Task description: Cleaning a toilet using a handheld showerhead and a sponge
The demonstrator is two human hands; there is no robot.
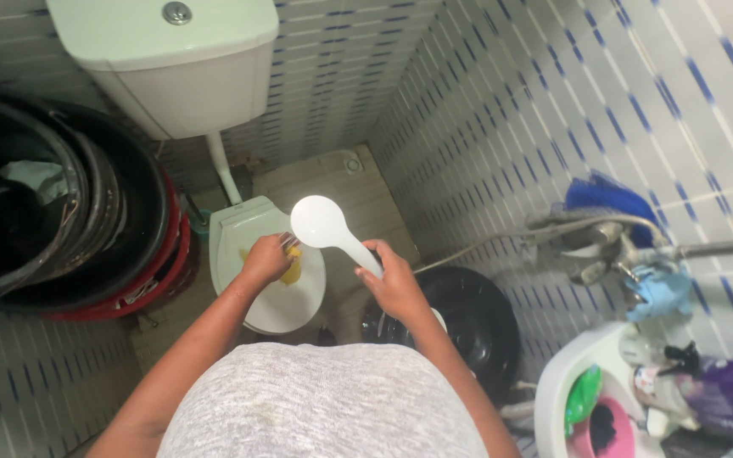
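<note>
My right hand (394, 284) is gripping the shower head (320, 222) above the toilet lid (277, 288), while my left hand (266, 259) is pressing a yellow sponge (293, 267) onto it. A black bin (477, 318) is crowding the right side, stacked tubs (69, 220) the left, and the cistern (180, 64) is closing off the far wall.

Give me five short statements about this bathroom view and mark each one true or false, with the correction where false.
1. The right hand grips the handle of a white shower head. True.
2. The left hand presses a blue cloth on the toilet lid. False: it holds a yellow scrubber against the white toilet lid.
3. The toilet lid is raised upright. False: it lies shut, and the hand works on top of it.
4. A white cistern is mounted on the tiled wall above the toilet. True.
5. The dark stacked tubs stand to the person's right. False: they stand to the left; a black round basin lies on the right.
</note>
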